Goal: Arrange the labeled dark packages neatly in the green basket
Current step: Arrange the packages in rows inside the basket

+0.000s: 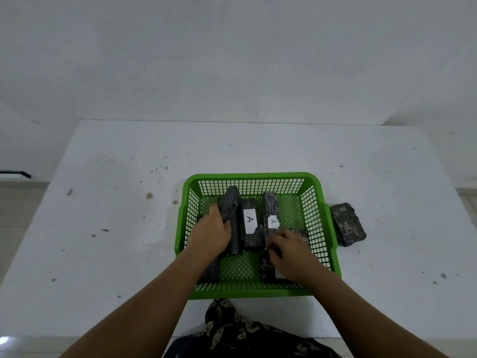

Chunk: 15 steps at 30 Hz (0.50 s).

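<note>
White table [103, 228], speckled with small dark marks, fills the scene below a plain white wall [232, 47]. Green basket [258, 177] of open lattice sits at the near middle of the table, both forearms reaching into it from the near edge. Patterned dark cloth [232, 329] shows at the near edge between the arms. Left hand [210, 235] is in the left part of the basket, fingers curled tight around a dark package [229, 202] that stands tilted, its far end raised toward the far wall of the basket. Right hand [290, 250] is low in the right part, fingers bent down onto dark wrapped packages [265, 267] beneath it; whether it actually grips one I cannot tell. Between the hands lie two packages lengthwise, near to far: the left labelled package [249, 220] with a white tag reading A, and just right of it a narrower labelled package [271, 210], also tagged A. One loose package [347, 224] lies on the table just outside the basket's right wall, label not visible.
</note>
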### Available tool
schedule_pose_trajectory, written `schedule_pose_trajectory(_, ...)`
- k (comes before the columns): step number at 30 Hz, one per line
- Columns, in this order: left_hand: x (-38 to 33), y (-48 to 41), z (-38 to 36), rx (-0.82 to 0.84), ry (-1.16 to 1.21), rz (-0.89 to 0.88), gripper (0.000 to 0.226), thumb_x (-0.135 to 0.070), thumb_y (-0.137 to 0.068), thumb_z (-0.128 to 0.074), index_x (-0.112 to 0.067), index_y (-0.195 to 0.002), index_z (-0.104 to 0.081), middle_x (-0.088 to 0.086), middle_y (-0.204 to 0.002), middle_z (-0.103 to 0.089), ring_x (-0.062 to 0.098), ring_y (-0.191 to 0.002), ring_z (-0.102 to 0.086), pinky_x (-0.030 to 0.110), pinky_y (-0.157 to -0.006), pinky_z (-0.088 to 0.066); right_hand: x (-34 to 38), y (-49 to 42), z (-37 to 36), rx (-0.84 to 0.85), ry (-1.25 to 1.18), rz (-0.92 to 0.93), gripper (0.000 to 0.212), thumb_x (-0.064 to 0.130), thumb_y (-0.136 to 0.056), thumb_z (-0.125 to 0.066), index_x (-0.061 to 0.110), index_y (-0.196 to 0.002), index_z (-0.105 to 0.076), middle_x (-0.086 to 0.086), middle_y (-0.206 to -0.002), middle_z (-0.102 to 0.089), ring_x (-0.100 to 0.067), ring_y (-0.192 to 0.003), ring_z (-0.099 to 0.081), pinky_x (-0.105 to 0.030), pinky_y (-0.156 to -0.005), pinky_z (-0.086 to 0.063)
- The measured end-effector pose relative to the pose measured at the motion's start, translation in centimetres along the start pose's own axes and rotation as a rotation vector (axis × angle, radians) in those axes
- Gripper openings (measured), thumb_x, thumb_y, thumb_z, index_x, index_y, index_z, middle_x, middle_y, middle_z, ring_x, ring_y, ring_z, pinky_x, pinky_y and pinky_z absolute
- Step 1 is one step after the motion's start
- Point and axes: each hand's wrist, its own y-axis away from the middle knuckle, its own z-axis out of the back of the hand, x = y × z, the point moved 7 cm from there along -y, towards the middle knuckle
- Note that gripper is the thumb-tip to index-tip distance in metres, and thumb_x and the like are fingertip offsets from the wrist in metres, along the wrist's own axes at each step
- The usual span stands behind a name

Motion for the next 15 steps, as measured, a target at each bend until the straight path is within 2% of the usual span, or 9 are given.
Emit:
schedule_pose_trajectory(2,-0.1,0.0,-0.3,-0.006,-0.035,-0.002,0.058,-0.030,-0.089,-0.044,-0.007,-0.140,-0.027,0.022,-0.117,-0.057,0.038,-0.100,-0.059,0.048,-0.087,-0.051,-0.3,0.2,-0.1,0.001,-0.001,-0.004,0.023,0.032,-0.090,-0.050,0.026,-0.110,-0.060,-0.003,-0.125,-0.049,-0.028,-0.119,-0.042,-0.043,-0.101,-0.038)
schedule_pose_trajectory(5,-0.8,0.1,-0.4,-0.070,-0.164,-0.054,0.059,-0.025,-0.090,-0.044,-0.005,-0.142,-0.024,0.025,-0.129,-0.043,0.039,-0.113,-0.047,0.048,-0.096,-0.042,-0.7,0.4,-0.3,0.016,-0.005,-0.014,0.024,0.035,-0.090,-0.050,0.027,-0.111,-0.059,-0.003,-0.124,-0.048,-0.028,-0.118,-0.043,-0.047,-0.102,-0.037)
schedule_pose_trajectory(9,-1.5,-0.1,-0.4,-0.154,-0.221,-0.117,0.058,-0.020,-0.090,-0.049,-0.009,-0.142,-0.024,0.019,-0.128,-0.042,0.033,-0.112,-0.045,0.045,-0.096,-0.043,-0.8,0.5,-0.5,0.033,0.010,-0.022,0.027,0.036,-0.091,-0.048,0.026,-0.114,-0.058,-0.003,-0.127,-0.047,-0.029,-0.119,-0.042,-0.048,-0.103,-0.036)
schedule_pose_trajectory(12,-1.9,-0.1,-1.0,-0.157,-0.280,-0.156,0.058,-0.031,-0.094,-0.048,-0.014,-0.142,-0.021,0.016,-0.128,-0.040,0.031,-0.111,-0.045,0.044,-0.093,-0.045,-0.8,0.4,-0.5,0.043,0.016,-0.023,0.027,0.036,-0.092,-0.048,0.025,-0.115,-0.058,-0.004,-0.128,-0.047,-0.030,-0.119,-0.042,-0.048,-0.103,-0.035)
schedule_pose_trajectory(15,-2.0,0.4,-1.7,-0.151,-0.354,-0.192,0.050,-0.042,-0.097,-0.038,-0.019,-0.138,-0.025,0.015,-0.124,-0.040,0.031,-0.110,-0.044,0.042,-0.089,-0.045,-0.8,0.4,-0.5,0.054,0.017,-0.023,0.028,0.035,-0.092,-0.048,0.025,-0.116,-0.057,-0.005,-0.129,-0.047,-0.030,-0.119,-0.041,-0.047,-0.104,-0.035)
